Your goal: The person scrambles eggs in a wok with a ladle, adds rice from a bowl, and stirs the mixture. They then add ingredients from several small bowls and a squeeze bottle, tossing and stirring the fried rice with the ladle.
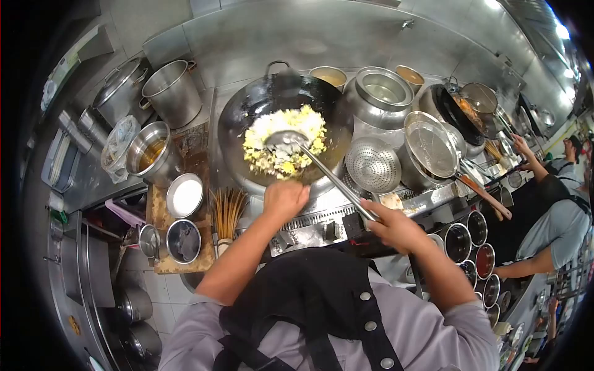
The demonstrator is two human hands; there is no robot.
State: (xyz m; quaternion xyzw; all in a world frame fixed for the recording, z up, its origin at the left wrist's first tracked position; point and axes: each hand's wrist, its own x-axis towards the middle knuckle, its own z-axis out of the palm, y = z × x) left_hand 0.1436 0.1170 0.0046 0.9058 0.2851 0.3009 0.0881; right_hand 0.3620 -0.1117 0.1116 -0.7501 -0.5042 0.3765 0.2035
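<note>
A large black wok [232,133] sits on the stove in front of me, holding a heap of rice with yellow egg bits [303,120]. My left hand [286,198] is closed at the wok's near rim, its fingers curled over the edge; the part it grips is hidden. In my right hand [396,226] is the long metal handle of a ladle [331,176], with the fingers wrapped round its end. The ladle's round bowl rests in the rice near the middle of the wok.
Left of the wok stand a pot of amber liquid [139,151], a bowl of white granules [185,196] and a bamboo brush [228,213]. To the right are a perforated strainer [373,166], a lidless metal pot [380,102] and a mesh sieve [430,145]. Another person [550,210] works at far right.
</note>
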